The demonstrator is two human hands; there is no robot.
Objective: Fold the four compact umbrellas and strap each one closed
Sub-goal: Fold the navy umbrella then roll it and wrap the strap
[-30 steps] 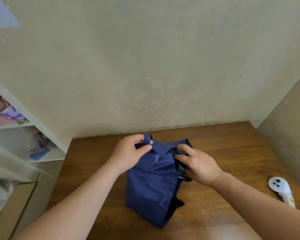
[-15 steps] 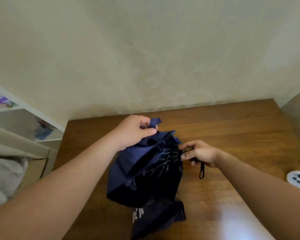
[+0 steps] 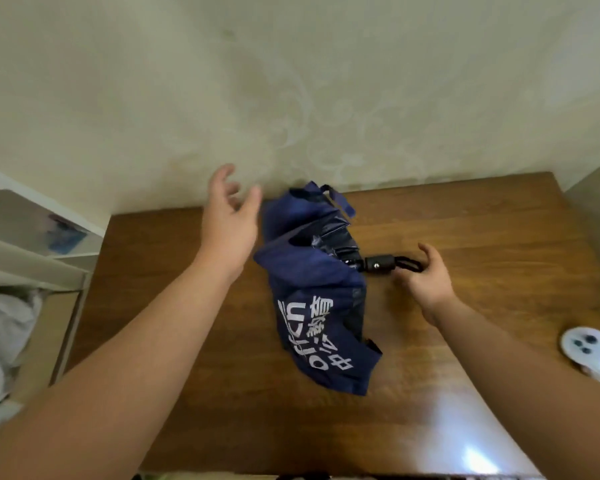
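Observation:
One navy compact umbrella (image 3: 312, 278) lies loose and unstrapped on the wooden table (image 3: 482, 230), white lettering facing up. Its closing strap (image 3: 340, 202) sticks out at the far end. The black handle (image 3: 378, 264) points right, with a black wrist loop (image 3: 407, 263) at its end. My left hand (image 3: 229, 220) hovers just left of the canopy, fingers spread, holding nothing. My right hand (image 3: 426, 282) sits at the loop's end, thumb lifted and fingers loosely curved beside the cord, not clamped on it.
A white controller-like device (image 3: 589, 351) lies at the table's right edge. White shelves (image 3: 32, 216) with small items stand to the left. A beige wall runs right behind the table, and another wall closes the right side.
The umbrella has dropped from my hands onto the table and spread out, lettering up. My left hand let go of the strap and opened; my right hand released the handle end.

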